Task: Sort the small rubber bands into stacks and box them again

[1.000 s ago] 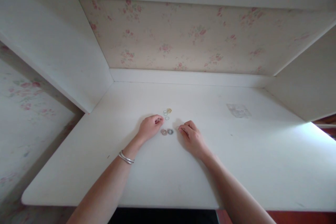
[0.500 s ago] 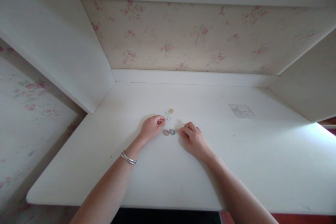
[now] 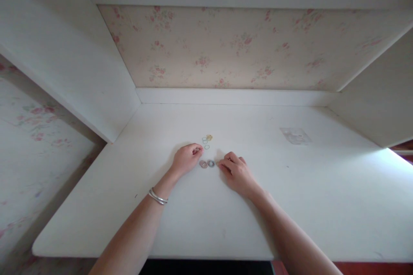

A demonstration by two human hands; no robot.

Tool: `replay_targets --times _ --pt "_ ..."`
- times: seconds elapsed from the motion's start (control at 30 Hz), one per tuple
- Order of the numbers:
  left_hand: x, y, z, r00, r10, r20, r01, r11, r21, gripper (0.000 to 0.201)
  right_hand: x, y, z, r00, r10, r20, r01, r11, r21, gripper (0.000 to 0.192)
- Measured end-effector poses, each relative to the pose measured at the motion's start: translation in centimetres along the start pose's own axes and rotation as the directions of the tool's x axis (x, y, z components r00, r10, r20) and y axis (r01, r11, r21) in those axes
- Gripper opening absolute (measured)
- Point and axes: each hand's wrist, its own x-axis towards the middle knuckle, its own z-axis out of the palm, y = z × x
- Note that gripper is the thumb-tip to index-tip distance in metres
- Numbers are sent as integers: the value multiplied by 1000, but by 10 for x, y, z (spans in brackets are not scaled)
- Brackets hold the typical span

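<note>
Curled, grip unclear: left hand [image 3: 186, 159] and right hand [image 3: 235, 170] flanking small rings [image 3: 207, 163] mid-counter [image 3: 322, 206], far from edges.

No legible text, label, brand, number or sign on any surface in view.

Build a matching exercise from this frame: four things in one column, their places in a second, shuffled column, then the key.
Things
1. bracelet
2. clear plastic bag
3. two small stacks of rings
4. loose thin rings

Places
A. on the table between the left hand and the right hand
B. far right on the table
C. on the left wrist
D. just beyond the hands, toward the back wall

Pairs: 1-C, 2-B, 3-A, 4-D
</note>
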Motion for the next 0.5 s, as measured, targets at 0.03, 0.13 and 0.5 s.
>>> replay_targets --times 0.03,0.13,0.5 --pt "0 0 0 1000 -4 -2 4 1000 -2 27 0 0 0 1000 6 -7 -6 1000 13 20" --pt "0 0 0 1000 -10 -2 10 1000 -17 27 1 3 0 995 71 -73 -64 993 96 20" --pt "11 11 4 993 59 -99 -53 997 62 27 10 33 -5 886 382 -262 -310 909 277 24"
